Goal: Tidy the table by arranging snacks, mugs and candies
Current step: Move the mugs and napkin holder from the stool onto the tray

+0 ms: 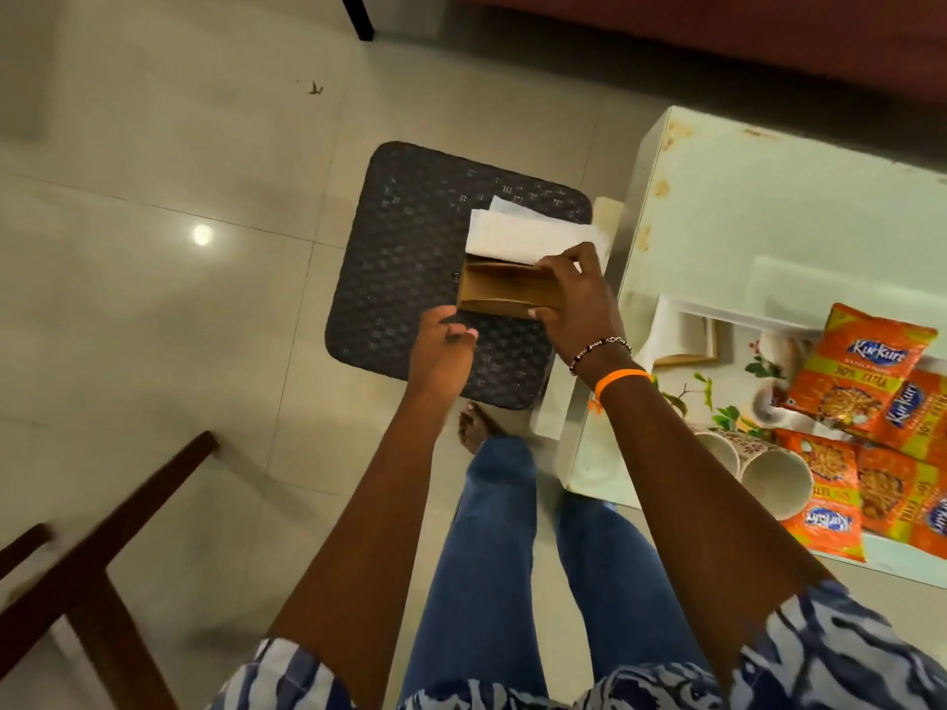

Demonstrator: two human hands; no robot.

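Note:
My right hand (574,299) grips a brown wooden tissue holder (505,292) with white tissues (528,235) sticking out of its top, held above a dark woven stool (410,258). Just left of the holder, my left hand (443,345) hovers with its fingers loosely curled and nothing in it. On the white table (758,207) at the right lie several orange snack packets (866,361) and two mugs on their sides (774,479), open mouths facing me. A floral tray (717,397) sits under them.
A wooden-framed white object (681,335) rests on the table near my right wrist. A dark wooden chair frame (102,571) stands at the lower left. Pale tiled floor surrounds the stool. A red sofa edge (717,38) runs along the top right.

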